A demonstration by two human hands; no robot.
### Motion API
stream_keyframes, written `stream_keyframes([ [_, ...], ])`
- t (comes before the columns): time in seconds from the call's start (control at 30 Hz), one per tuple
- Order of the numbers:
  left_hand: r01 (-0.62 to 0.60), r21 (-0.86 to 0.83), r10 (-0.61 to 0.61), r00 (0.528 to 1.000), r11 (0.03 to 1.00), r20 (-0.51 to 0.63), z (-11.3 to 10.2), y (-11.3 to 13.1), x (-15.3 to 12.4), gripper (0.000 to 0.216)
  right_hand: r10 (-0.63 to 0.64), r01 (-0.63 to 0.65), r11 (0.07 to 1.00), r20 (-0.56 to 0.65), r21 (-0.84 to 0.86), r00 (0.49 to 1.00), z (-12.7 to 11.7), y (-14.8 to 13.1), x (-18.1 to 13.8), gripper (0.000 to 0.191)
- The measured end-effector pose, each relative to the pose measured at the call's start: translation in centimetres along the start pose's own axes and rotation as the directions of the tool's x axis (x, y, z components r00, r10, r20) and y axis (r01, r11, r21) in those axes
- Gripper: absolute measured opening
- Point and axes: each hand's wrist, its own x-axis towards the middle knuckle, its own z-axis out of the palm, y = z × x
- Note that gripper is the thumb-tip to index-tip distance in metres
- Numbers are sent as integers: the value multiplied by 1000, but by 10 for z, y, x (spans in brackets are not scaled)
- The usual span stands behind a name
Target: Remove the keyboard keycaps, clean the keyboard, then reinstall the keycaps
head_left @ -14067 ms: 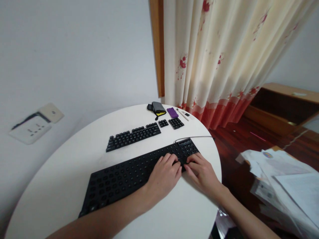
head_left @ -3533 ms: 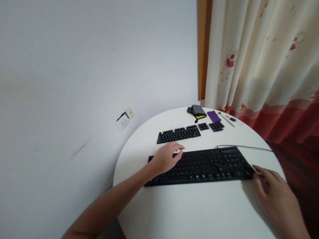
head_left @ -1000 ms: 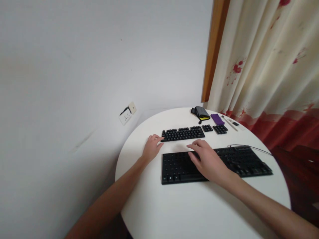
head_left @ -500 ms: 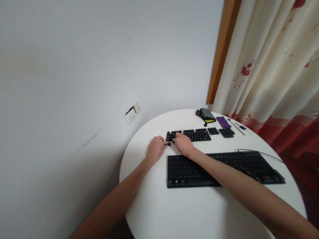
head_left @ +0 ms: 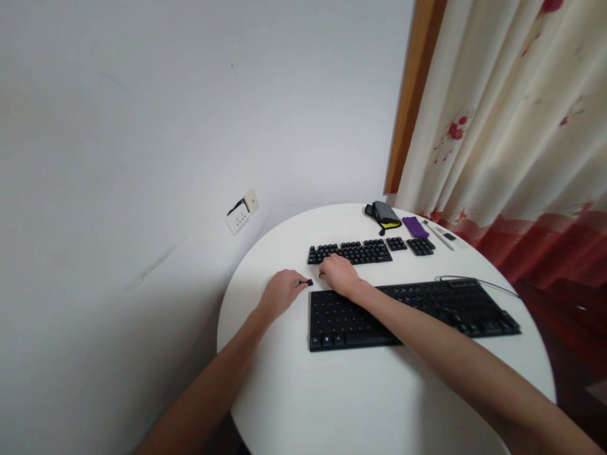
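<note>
My left hand (head_left: 283, 289) pinches a small black keycap (head_left: 310, 282) just off the upper left corner of a black keyboard (head_left: 327, 319). My right hand (head_left: 338, 274) is closed with a dark keycap (head_left: 321, 275) at its fingertips, over the gap between the keyboard and the loose keycaps. Much of the keyboard's left part shows bare key posts, with a few keys along its front row. Behind it, black keycaps (head_left: 365, 254) lie in rows. My right forearm hides the middle of the keyboard.
More keycap groups (head_left: 420, 246) sit to the right. Behind them lie a grey and yellow cloth pouch (head_left: 386, 216), a purple cloth (head_left: 415, 227) and a slim brush-like stick (head_left: 439, 235). A cable (head_left: 478, 280) runs off the round white table (head_left: 294, 392). A wall and curtain border it.
Both hands have drawn back from the keycap rows toward the keyboard, the left still pinching its keycap. The view has shifted slightly.
</note>
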Motion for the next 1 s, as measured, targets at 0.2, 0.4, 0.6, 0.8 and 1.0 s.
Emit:
stream_keyframes([
  [0.2, 130, -203, -140, 990, 971, -34, -19, 29, -30, 17, 55, -42, 991, -101, 127, 993, -12, 4, -46, 16],
  [0.4, 148, -360, -137, 989, 921, 58, -10, 59, -71, 14, 127, -23, 902, -215, 430, 968, -12, -1, -106, 11],
  [0.6, 85, -354, -82, 996, 931, 22, -1, 62, -76, 11, 136, 9, 838, -225, 545, 965, -8, -6, -119, 14],
  [0.8, -5, -324, 0, 1000, 946, -16, -1, 62, -80, 10, 157, 1, 798, -210, 603, 965, -3, 1, -118, 13],
  [1.0, -143, -213, 140, 990, 967, -30, -1, 61, -83, 11, 165, -1, 772, -200, 636, 966, -3, 3, -119, 14],
])
